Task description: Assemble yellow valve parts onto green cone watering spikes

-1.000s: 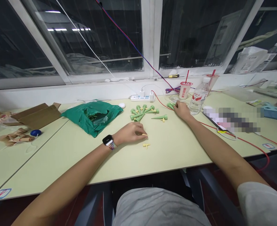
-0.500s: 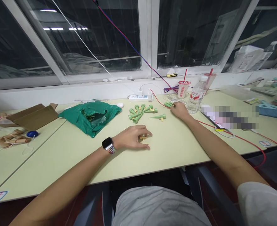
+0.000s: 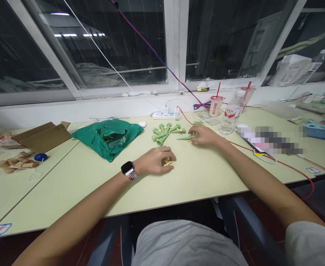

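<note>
- Right hand (image 3: 205, 135): the fingers (image 3: 194, 132) curl over the wide end of a green plastic stake (image 3: 185, 137), but I cannot tell whether they grip it.
- That stake's long axis runs almost level across the table, its point at 9 o'clock from the right hand, the nearer hand.
- Left hand (image 3: 154, 160): curved down over small yellow plastic fittings (image 3: 168, 163) that show at its fingertips; any grasp is hidden.
- A cluster of green stakes (image 3: 163, 133) lies at 12 o'clock from the left hand and 10 o'clock from the right.
- Beyond it, a power strip (image 3: 165, 115) sits at 12 o'clock, and a green plastic bag (image 3: 107, 138) at 9 o'clock.
</note>
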`<state>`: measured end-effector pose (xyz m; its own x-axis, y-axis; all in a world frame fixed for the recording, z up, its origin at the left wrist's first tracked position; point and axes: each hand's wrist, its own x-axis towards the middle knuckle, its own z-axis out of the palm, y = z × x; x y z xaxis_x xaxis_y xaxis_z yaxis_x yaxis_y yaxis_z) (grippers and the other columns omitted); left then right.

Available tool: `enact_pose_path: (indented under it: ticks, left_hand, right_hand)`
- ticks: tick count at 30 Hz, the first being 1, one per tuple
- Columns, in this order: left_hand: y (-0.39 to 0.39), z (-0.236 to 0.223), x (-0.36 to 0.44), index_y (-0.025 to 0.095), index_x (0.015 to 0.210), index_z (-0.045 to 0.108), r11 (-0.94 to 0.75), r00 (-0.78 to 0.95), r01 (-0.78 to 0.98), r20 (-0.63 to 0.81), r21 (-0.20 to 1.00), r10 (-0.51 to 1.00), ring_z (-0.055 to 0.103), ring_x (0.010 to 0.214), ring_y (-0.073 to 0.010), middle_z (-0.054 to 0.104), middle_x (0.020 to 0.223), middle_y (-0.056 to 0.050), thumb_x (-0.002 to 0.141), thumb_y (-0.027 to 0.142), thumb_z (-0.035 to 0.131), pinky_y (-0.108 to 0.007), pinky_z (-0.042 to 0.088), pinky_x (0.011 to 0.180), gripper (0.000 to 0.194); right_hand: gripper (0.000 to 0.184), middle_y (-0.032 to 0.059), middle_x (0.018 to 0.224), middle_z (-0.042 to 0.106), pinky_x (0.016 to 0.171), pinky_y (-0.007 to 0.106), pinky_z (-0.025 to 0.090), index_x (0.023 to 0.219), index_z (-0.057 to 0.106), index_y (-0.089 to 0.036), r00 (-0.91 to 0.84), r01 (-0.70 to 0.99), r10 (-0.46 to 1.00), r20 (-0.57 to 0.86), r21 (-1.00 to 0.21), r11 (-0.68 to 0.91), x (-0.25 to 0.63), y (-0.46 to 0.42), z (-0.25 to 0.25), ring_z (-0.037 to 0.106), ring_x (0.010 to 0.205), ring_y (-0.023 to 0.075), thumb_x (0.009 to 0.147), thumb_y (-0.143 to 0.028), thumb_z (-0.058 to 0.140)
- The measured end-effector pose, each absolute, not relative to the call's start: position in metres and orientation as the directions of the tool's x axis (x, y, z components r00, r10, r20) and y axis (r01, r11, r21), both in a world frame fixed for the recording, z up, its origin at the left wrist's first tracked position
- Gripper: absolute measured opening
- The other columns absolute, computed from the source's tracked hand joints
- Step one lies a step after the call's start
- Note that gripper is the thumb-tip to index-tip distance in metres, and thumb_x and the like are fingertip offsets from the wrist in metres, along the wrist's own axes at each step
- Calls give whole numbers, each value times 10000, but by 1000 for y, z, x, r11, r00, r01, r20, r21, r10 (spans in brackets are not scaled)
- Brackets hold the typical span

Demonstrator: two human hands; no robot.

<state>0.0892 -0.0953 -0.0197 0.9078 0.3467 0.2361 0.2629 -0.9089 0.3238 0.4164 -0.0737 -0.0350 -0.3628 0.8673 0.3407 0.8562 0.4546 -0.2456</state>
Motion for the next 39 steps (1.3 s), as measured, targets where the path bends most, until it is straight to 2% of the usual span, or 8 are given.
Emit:
enact_pose_path:
  ticks: [8,14,18,22,26,31,36,39]
  left_hand:
    - [-88,-24,88,208,1162,731,-872,858,244,324,425,398,686,895,-193,711,1053,-79,1030,320,580,-308,525,805,230]
    - [-88,-28,88,214,1250,658,-888,748,289,494,359,443,692,931,-202,708,1128,-83,1045,368,599,-347,539,868,263]
    - [-94,-29,93,231,1323,614,-908,701,300,579,291,417,683,980,-224,693,1211,-108,1002,427,695,-364,550,861,385]
    - [-98,-29,98,231,1148,674,-893,592,277,669,354,449,670,989,-230,703,1065,-93,1045,385,630,-387,557,894,191]
    - [-100,-25,102,221,1022,724,-795,429,221,676,564,599,702,911,-210,743,987,-74,1004,419,694,-361,579,842,201]
    - [-98,-19,109,178,978,749,-483,355,-33,462,875,813,776,858,-233,790,948,-84,869,495,838,-371,616,814,347]
    - [-95,-17,107,173,881,727,-496,349,23,458,868,818,760,806,-226,778,838,-74,808,524,877,-352,608,768,389]
    - [-93,-16,104,192,873,739,-648,335,164,576,744,746,737,804,-208,784,878,-75,865,523,824,-352,600,785,342]
  right_hand:
    - [285,62,962,720,792,305,496,1057,748,-179,-322,771,905,277,-478,421,420,-66,-41,654,867,198,784,-242,693]
    - [284,-12,740,655,617,277,451,944,716,-188,-233,477,910,343,-775,414,392,-77,-34,585,615,143,823,-444,732]
    - [261,-4,731,659,578,284,404,835,696,-210,-152,435,826,543,-714,549,348,-99,-32,521,599,134,866,-463,756]
    - [283,30,852,711,643,321,502,892,700,-236,-121,341,742,660,-674,655,316,-117,-37,603,713,174,941,-513,731]
    - [331,71,1083,726,795,377,600,1174,710,-263,-138,308,663,736,-604,735,310,-121,-44,676,889,215,942,-496,753]
    - [378,94,1181,740,915,428,617,1361,663,-265,-177,281,631,755,-576,768,311,-118,-48,720,987,233,1010,-404,664]
    - [523,12,885,731,849,413,620,1481,620,-292,-163,272,701,695,-651,709,313,-114,-48,696,794,199,981,-429,692]
    - [559,-4,840,715,786,396,621,1479,634,-272,-160,167,754,637,-735,657,314,-109,-48,690,727,183,955,-450,715]
